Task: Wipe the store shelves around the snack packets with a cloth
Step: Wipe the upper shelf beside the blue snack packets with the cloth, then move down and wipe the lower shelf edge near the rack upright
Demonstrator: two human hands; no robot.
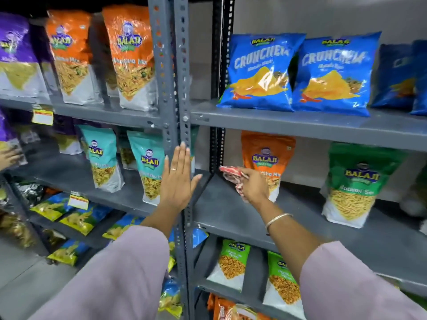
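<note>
My right hand [253, 184] grips a red-and-white cloth [232, 177] over the back left corner of the grey middle shelf [231, 211], just in front of an orange snack packet [268, 155]. A green snack packet [355, 181] stands further right on the same shelf. My left hand [178, 181] is flat with fingers up, pressed against the grey perforated upright post [182, 88] between the two racks. Two blue chip packets [298, 72] lean on the shelf above.
The left rack holds orange packets [101, 56], purple ones and teal packets [124, 158], with yellow price tags [42, 116] on the shelf edges. Green packets [233, 264] stand on the lower right shelf. Another person's hand [8, 157] shows at the far left edge.
</note>
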